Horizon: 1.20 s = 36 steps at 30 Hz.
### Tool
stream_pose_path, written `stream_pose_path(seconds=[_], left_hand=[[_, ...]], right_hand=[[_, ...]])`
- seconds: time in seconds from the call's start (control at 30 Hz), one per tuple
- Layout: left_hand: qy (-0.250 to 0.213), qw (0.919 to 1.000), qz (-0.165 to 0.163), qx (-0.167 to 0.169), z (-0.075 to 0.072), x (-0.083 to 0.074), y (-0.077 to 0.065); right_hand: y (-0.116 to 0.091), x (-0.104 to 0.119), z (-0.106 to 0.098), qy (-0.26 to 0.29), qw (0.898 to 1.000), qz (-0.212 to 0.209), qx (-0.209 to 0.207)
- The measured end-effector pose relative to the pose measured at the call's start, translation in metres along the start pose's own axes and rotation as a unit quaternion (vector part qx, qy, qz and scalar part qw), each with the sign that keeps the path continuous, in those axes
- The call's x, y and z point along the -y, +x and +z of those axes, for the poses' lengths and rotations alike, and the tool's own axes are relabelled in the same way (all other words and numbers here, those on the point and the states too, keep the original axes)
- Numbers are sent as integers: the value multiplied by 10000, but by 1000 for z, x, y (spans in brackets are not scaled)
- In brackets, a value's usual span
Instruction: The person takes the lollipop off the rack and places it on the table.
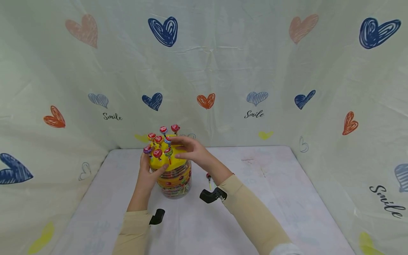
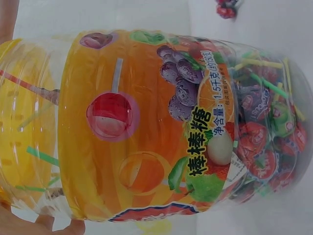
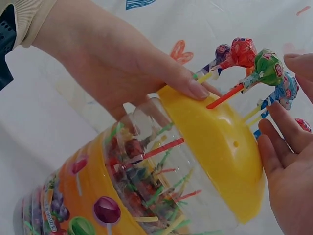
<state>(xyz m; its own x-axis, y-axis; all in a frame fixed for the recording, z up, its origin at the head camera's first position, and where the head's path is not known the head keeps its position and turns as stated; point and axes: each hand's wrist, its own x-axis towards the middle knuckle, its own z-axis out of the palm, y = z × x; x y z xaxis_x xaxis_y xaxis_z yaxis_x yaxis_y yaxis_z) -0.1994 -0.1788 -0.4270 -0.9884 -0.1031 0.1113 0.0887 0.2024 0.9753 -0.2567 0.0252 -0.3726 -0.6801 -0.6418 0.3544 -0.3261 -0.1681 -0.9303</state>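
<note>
A clear plastic lollipop jar (image 1: 174, 180) with an orange fruit label stands upright on the table. Several wrapped lollipops (image 1: 157, 153) stick up out of its yellow domed lid (image 3: 210, 142), their sticks passing through holes. My left hand (image 1: 148, 173) grips the jar's top from the left, thumb on the lid. Over the lid's right side is my right hand (image 1: 191, 150), thumb and index finger apart; its fingertips touch a blue-wrapped lollipop (image 3: 287, 90). Beside it a green-wrapped lollipop (image 3: 269, 67) stands on a red stick. Many more lollipops (image 2: 264, 137) fill the jar's bottom.
One loose lollipop (image 1: 209, 180) lies on the white table (image 1: 255, 198) right of the jar, partly under my right forearm. A pale curtain (image 1: 229, 71) printed with hearts surrounds the table's back and sides. Black wrist devices (image 1: 213, 195) sit on both sleeves.
</note>
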Motion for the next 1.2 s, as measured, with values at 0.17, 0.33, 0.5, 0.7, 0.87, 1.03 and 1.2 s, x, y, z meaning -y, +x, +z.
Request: stream_pose_path(seconds=[0.17,0.33,0.5,0.7,0.87,1.03,1.2], left_hand=[[34,9999,-111,12,0,-2,-1],[32,10000,-49,-26,1,-3,-3],[57,10000,-15,-3,0,-1,-2],[93,10000,21,-15,1,-1,-1],[167,9998,-98,-43,1,-3,-2],[132,9999,-93,-44,2,-4,-3],[116,9998,-115,-60,2,-4,-3]], right_hand=[[1,2,1,-125,9998,158,-15],[1,4,2,-134,9998,175,-2],[1,4,2,-130,9997,216,-42],[1,5,1,-70,9998,153,-140],[-2,9,-1,191,9992,-57,-353],[-8,12,-6,477,9966,-312,-597],[-22,8,-15,651,9937,-347,-844]])
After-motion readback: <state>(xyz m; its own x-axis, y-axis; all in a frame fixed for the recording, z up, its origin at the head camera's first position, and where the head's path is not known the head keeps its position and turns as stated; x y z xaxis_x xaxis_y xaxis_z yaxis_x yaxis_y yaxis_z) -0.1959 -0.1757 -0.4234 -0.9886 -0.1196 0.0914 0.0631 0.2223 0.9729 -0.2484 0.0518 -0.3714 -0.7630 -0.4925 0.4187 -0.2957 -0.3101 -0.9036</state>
